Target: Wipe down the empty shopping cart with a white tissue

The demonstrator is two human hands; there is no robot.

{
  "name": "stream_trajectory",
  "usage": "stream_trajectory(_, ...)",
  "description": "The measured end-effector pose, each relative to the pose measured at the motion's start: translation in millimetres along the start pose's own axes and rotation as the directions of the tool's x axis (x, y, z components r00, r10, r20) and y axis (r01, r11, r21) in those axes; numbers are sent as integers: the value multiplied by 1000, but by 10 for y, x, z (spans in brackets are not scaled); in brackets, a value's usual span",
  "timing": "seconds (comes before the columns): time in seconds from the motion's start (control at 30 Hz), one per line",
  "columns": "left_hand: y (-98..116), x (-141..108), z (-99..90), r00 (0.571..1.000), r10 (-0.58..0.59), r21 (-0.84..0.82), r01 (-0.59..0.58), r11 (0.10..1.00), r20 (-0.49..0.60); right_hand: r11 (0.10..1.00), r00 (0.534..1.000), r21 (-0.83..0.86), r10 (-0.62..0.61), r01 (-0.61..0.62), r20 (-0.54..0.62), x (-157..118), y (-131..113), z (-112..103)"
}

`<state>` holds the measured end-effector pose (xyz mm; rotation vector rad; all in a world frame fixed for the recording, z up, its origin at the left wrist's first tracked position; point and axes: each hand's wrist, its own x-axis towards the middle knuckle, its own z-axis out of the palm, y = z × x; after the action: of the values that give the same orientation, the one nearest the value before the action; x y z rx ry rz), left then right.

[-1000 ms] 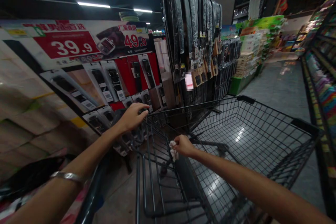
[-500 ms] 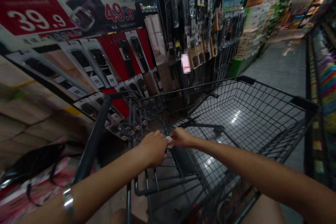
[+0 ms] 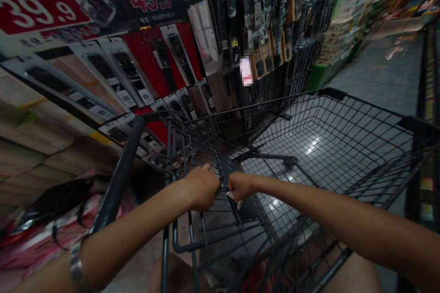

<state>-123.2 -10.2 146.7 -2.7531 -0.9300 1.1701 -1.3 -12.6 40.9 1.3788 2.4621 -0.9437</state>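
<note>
A black wire shopping cart (image 3: 347, 135) stands below me, tilted across the view. My left hand (image 3: 202, 187), with a silver bracelet on its wrist, is closed at the wire frame of the folding seat part. Its fingertips curl down and are partly hidden. Just to its right, my right hand (image 3: 239, 185) is closed in a fist around a crumpled white tissue (image 3: 231, 195), which pokes out below the fingers against the seat's wires. A small gap separates the two hands. The cart's thick dark handle (image 3: 118, 178) runs to the left of my hands.
Packaged belts (image 3: 127, 68) hang on a display at left under a price sign (image 3: 44, 9). More wrapped goods (image 3: 261, 32) hang behind the cart. A pink bag (image 3: 41, 242) lies lower left. Stacked packages (image 3: 337, 36) line the grey aisle floor (image 3: 388, 62).
My right hand has drawn slightly right and down with the tissue, away from my left hand, which stays nearly in place. The view has shifted a little.
</note>
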Motion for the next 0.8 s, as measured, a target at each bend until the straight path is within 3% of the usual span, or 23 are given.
stream_trajectory(0.13,-22,-14,-5,1000,7,-19,-7,1000,-9,934,996,346,89,-84,2,-24,-58,-64)
stream_trajectory(0.2,-34,-23,-8,1000,10,-25,-10,1000,-11,820,992,563,125,-106,5,-35,-85,-98)
stream_trajectory(0.27,-46,-30,-11,1000,14,-32,-14,999,-8,648,994,754,96,-104,55,-46,-116,-124)
stream_trajectory(0.33,-54,-34,-17,1000,20,-39,-20,999,-3,486,995,870,12,-88,94,-51,-143,-136)
stream_trajectory(0.4,-58,-36,-23,1000,15,-52,-15,999,-2,419,995,906,-48,-64,92,-48,-158,-132)
stream_trajectory(0.5,-59,-31,-25,1000,11,-60,-11,998,-5,449,998,893,-40,-29,52,-35,-162,-107)
stream_trajectory(0.6,-56,-17,-11,1000,19,-54,-20,998,-8,538,999,842,-3,-26,33,-44,-171,-95)
stream_trajectory(0.7,-50,-6,10,1000,18,-34,-19,999,-21,756,998,651,51,-59,31,-77,-193,-109)
stream_trajectory(0.8,-43,-4,17,1000,11,-18,-11,1000,-29,959,997,273,78,-76,5,-100,-212,-114)
